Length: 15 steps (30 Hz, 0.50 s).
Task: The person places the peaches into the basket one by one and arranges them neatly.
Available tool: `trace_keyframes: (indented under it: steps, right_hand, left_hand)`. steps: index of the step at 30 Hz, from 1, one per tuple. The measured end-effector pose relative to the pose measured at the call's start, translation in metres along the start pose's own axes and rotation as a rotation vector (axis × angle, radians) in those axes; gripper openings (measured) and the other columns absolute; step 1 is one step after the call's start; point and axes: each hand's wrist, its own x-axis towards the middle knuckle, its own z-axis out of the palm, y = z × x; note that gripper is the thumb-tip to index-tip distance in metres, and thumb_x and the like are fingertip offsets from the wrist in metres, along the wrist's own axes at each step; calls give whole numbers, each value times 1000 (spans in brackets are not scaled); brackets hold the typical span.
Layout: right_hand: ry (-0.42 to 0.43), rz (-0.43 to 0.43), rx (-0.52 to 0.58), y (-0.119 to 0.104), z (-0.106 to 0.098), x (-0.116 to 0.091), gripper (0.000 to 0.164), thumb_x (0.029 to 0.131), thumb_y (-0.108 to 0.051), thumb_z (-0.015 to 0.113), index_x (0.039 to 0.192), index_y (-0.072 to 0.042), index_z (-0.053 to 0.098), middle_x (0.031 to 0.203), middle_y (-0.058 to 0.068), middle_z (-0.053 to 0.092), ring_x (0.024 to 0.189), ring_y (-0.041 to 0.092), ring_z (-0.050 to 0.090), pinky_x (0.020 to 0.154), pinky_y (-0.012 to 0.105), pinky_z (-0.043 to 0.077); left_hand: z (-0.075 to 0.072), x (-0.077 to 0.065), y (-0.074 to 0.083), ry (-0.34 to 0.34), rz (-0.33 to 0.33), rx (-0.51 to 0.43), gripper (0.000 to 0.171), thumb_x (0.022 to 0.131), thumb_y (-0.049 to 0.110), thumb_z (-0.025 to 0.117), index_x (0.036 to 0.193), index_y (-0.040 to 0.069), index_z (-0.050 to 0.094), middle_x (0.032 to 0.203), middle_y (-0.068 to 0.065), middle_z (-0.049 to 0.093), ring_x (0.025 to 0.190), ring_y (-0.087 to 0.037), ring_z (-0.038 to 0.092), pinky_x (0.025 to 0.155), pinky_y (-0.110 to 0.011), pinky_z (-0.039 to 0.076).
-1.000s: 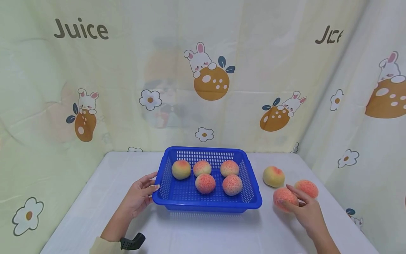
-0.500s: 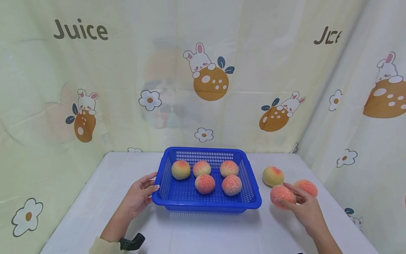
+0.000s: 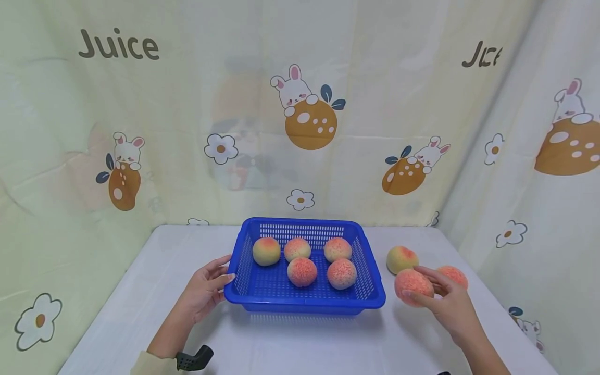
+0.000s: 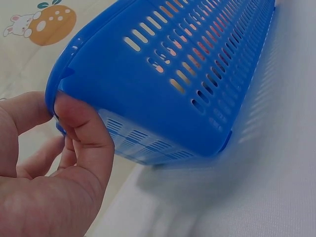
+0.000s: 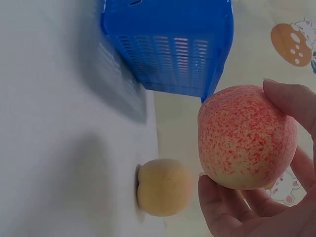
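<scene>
A blue plastic basket (image 3: 304,302) stands mid-table with several peaches in it, among them a yellowish one (image 3: 266,252) at its left. My left hand (image 3: 206,289) grips the basket's left rim; the left wrist view shows the thumb and curled fingers (image 4: 84,133) around that rim. To the right of the basket my right hand (image 3: 447,302) holds a speckled pink peach (image 3: 413,287) between thumb and fingers. The right wrist view shows this peach (image 5: 247,138) raised off the table. A yellow peach (image 3: 402,260) lies just behind it, and a pink peach (image 3: 453,276) is partly hidden by the hand.
The white-covered table (image 3: 300,344) reaches back to a curtain (image 3: 375,172) printed with rabbits and fruit. Another curtain (image 3: 539,208) borders the right side. A dark wrist strap (image 3: 194,359) sits on the left forearm.
My right hand has lifted the pink peach slightly and carried it left, toward the basket. My left hand stays on the rim, and the basket holds its place.
</scene>
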Motion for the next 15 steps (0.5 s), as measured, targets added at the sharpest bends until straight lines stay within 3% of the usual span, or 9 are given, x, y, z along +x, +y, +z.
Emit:
trace_keyframes:
  steps: [6, 15]
  right_hand:
    - [-33, 16, 2, -13, 0, -3, 85, 84, -48, 83, 154, -17, 47, 152, 19, 45, 126, 36, 54, 78, 22, 56]
    - [-63, -10, -10, -34, 2, -5, 86, 82, -48, 84, 153, -17, 47, 153, 20, 47, 123, 36, 56, 79, 25, 57]
  left_hand:
    - [0, -1, 1, 2, -5, -5, 62, 100, 10, 65, 157, 14, 40, 139, -20, 55, 110, -25, 70, 89, -35, 63]
    - [0, 0, 0, 2, -2, -9, 63, 100, 10, 66, 156, 15, 40, 140, -20, 55, 111, -26, 70, 90, -35, 62]
